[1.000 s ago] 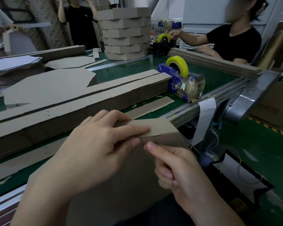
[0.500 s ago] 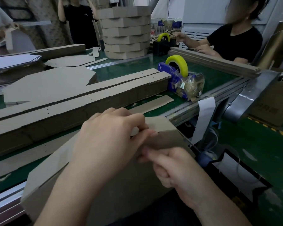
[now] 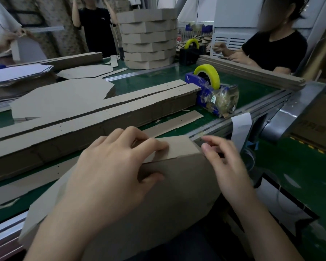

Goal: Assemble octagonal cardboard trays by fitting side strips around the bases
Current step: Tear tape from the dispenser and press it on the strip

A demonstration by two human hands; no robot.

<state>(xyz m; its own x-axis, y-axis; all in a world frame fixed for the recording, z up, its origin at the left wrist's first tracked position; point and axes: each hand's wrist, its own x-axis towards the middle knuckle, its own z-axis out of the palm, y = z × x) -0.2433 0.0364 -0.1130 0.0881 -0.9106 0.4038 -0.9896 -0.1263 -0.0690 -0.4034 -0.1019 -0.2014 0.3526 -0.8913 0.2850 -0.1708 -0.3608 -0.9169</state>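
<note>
Left hand (image 3: 109,172) spread palm-down over the tray (image 3: 158,189) at the near table edge, fingers (image 3: 154,145) pressing the side strip (image 3: 179,147) flat on top, thumb against the base panel below, clamped on the cardboard. Right hand (image 3: 228,166) blurred, just beside the tray's right corner, fingers loosely curled and apart, fingertips near the strip end; contact not clear, nothing gripped. Tray tilted toward the body, overhanging the green table (image 3: 158,81). Behind the hands, a loose strip (image 3: 173,123) flat on the table, then long piles of strips (image 3: 94,117) running left to right, with flat octagonal bases (image 3: 64,98) beyond. Blue dispenser (image 3: 211,95) with yellow tape at the piles' right end. Stack of finished trays (image 3: 149,38) far back. Nothing inside the held tray visible.
</note>
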